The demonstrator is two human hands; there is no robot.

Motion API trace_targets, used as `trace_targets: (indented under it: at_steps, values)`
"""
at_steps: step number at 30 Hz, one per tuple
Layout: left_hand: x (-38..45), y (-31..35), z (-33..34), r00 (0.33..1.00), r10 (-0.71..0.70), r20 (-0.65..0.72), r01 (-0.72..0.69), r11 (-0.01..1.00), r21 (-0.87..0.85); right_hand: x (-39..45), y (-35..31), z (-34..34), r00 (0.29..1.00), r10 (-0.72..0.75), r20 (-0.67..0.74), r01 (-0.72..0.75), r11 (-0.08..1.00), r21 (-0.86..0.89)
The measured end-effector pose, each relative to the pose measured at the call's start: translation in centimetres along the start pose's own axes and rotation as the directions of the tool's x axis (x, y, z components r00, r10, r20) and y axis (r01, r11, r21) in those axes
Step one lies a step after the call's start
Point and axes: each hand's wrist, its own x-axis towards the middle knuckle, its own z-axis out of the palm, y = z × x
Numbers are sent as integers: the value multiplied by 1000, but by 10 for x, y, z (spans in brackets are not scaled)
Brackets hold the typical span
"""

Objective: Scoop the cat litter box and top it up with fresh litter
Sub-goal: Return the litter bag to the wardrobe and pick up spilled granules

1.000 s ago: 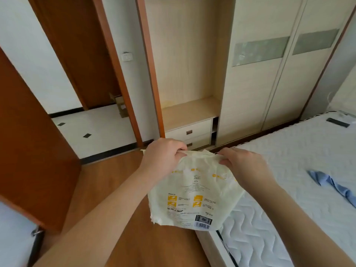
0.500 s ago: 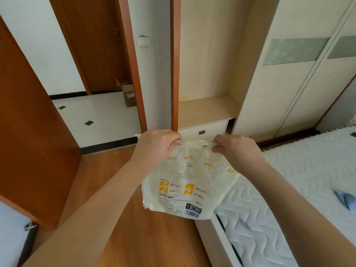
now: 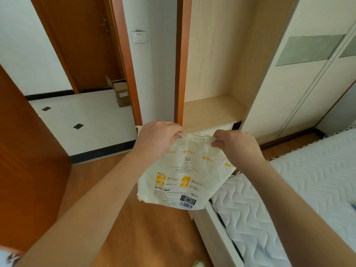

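Litter bag [image 3: 185, 174], cream plastic w/ yellow-orange icons, dark print and a barcode at its lower right corner, hangs in mid-air at centre of frame, above the wood floor [image 3: 146, 237] and just over the near corner of the bed. Left hand [image 3: 157, 138] grips the bag's top edge at its left end, fingers curled round the plastic; right hand [image 3: 234, 144] pinches the same top edge at its right end, thumb and fingers closed on it. Top edge runs between the two hands, crumpled; whether it is sealed or torn can't be told. Bag body sags below, wrinkled, bottom left corner ragged. Both forearms reach in from bottom of frame. Mattress [image 3: 308, 180], white quilted, fills lower right, on a pale bed frame [image 3: 213, 237]. Upper right: wardrobe [image 3: 300, 89] w/ pale sliding doors and greyish-green panels; beside it, centre top, an open niche w/ a light wood shelf [image 3: 212, 110]. Light switch [image 3: 139, 36] sits on the white wall strip, upper centre. Left of frame: brown door [image 3: 25, 151], open, and past the threshold a white tiled floor w/ small dark diamonds. Cardboard box [image 3: 120, 90] stands on the tiles near the far brown door.
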Motion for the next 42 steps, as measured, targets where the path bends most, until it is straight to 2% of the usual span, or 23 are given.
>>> trace_targets:
  at_steps: [5,8,11,20,27,33,37,42]
  values:
    - [60,-29,47,997,-18,73,19,1000,-23,57,37,32,999,-6,-43,5,1000,-22]
    - [99,-42,76,986,-48,162,62,995,-82,91,64,49,999,6,-48,-6,1000,-10]
    - [143,-53,98,962,-62,264,88,992,-88,127,92,57,999,30,-12,-30,999,-26]
    - [247,-76,163,927,-66,369,117,986,-117,222,154,77,983,141,116,-127,985,-115]
    - [321,-120,209,930,24,368,33,989,-147,288,174,95,963,259,77,-243,954,-176]
    - [380,-158,249,925,113,362,-46,981,-186,344,187,115,916,398,46,-388,910,-144]
    - [412,-170,273,928,172,331,-104,972,-211,364,194,126,874,484,37,-479,872,-100]
    - [441,-174,295,931,190,313,-106,958,-265,386,210,126,848,530,18,-520,837,-170]
